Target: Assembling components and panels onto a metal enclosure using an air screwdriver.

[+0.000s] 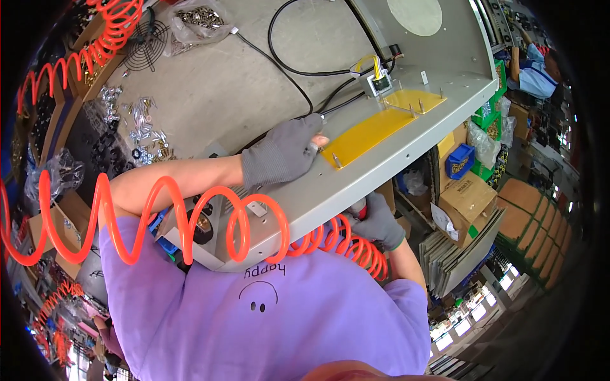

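My left hand (283, 152), in a grey glove with bare fingertips, is over the grey metal housing (356, 190). Its fingers are closed beside the near end of a yellow insulating sheet (368, 136); whatever they pinch is too small to make out. Metal standoffs (337, 160) rise through the sheet. Below the housing's near edge, my gloved right hand (379, 223) is wrapped round a red-ended tool (359, 209), mostly hidden by the hand and the edge. An orange-red coiled air hose (365, 251) runs close to that tool.
A socket with yellow wires (379, 81) and black cables sits at the housing's far side. Loose screws (145, 124), a bag of fasteners (198, 24) and a fan guard (147, 47) lie left. Coiled hose (171, 216) crosses my left arm. Cartons (467, 200) stand right.
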`<action>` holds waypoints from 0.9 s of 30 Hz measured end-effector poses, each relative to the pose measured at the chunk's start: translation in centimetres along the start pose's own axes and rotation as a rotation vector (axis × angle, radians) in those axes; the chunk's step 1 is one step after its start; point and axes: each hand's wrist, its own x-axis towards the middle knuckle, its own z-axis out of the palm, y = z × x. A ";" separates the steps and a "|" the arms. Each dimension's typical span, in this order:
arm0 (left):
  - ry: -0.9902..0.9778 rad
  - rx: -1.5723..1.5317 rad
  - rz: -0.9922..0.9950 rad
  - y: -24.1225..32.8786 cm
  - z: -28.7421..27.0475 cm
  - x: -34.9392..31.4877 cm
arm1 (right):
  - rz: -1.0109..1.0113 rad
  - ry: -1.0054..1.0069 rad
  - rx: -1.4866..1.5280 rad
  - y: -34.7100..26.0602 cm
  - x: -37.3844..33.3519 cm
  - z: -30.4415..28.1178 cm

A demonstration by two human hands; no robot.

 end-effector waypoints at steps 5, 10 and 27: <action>-0.015 -0.013 0.011 -0.2 0.1 -0.1 | 0.017 -0.029 0.035 -0.1 0.0 -0.1; -0.059 0.023 -0.011 -0.3 0.2 0.1 | -0.012 -0.007 0.045 -0.1 -0.1 0.1; -0.021 0.020 -0.032 3.6 -3.2 5.6 | 0.099 0.026 0.228 1.5 -2.7 -0.8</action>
